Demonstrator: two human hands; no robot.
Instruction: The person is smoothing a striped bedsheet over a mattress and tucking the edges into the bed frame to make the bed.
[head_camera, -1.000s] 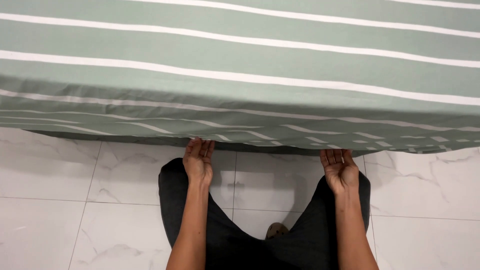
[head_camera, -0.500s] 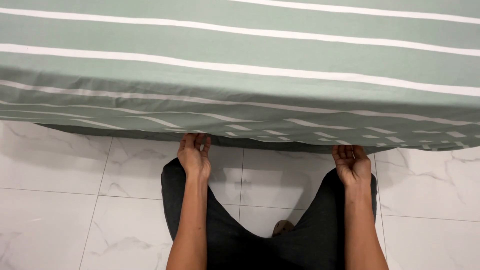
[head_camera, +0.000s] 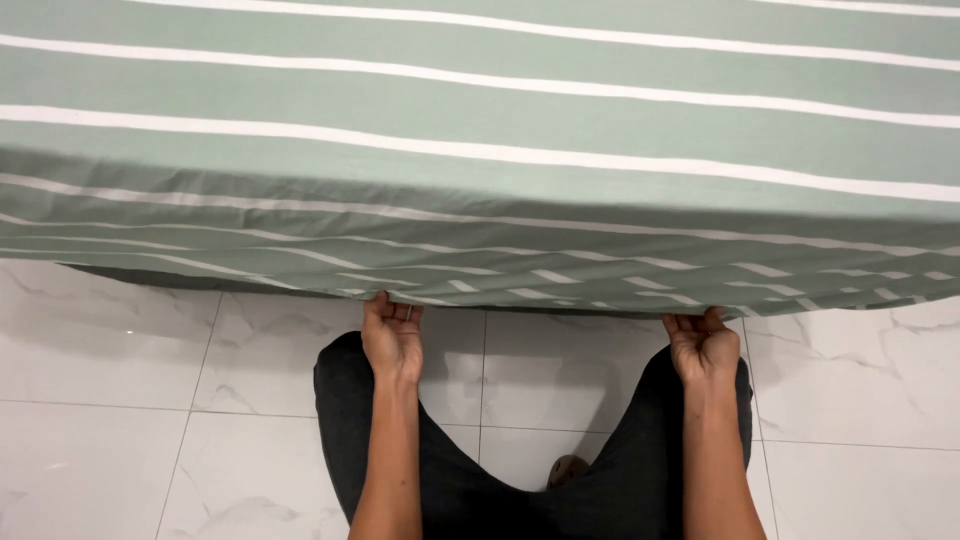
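A green bed sheet (head_camera: 480, 150) with white stripes covers a mattress and fills the upper half of the head view. Its lower edge hangs wrinkled over the side. My left hand (head_camera: 392, 335) grips that lower edge from beneath, fingers curled under the fabric. My right hand (head_camera: 702, 345) holds the same edge further to the right, fingertips tucked under the hem. Both forearms reach up from the bottom of the view. The fingertips are partly hidden by the sheet.
White marble-look floor tiles (head_camera: 150, 400) with grey grout lines lie below the bed. My legs in dark trousers (head_camera: 520, 480) spread apart on the floor between my arms. A dark gap shows under the bed at the left.
Both hands have stayed on the sheet's lower edge. The sheet edge and the hands sit slightly lower in the view, and the right hand has shifted a little to the right.
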